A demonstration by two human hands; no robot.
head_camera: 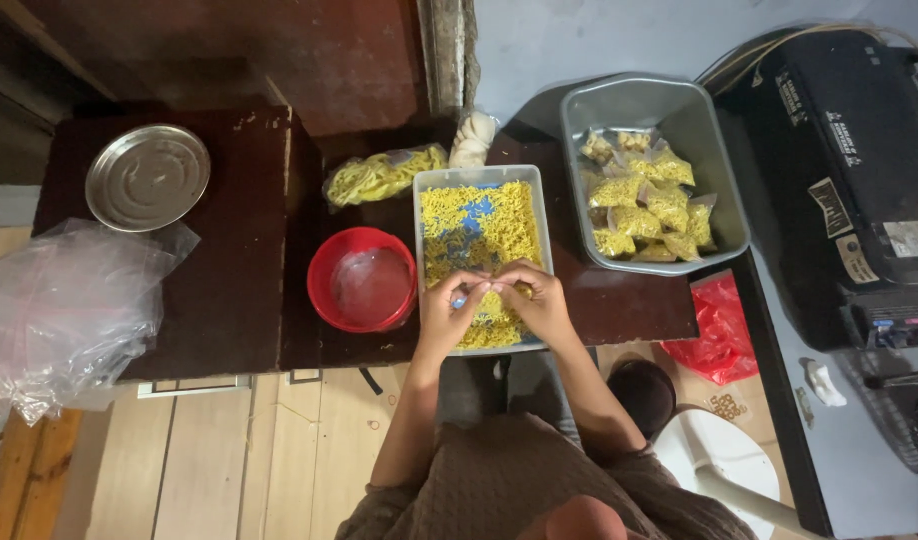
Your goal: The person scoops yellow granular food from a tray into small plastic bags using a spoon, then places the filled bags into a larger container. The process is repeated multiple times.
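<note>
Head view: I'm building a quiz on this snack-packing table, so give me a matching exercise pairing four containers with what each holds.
Things:
1. Grey tub
2. Clear tray
3. Red bowl
4. Steel plate

Contents:
A. Loose yellow snack, under both hands
B. No snack, bare metal
C. Small filled bags
D. A clear lid or film, no snack

Pairs: 1-C, 2-A, 3-D, 4-B

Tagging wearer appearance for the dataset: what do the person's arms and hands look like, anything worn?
Both forearms are bare up to about the elbow. Left hand and right hand wear no gloves; no rings, watch or bracelets can be made out. A brownish-grey garment covers the upper arms and torso, with loose sleeves ending near the elbows.
</note>
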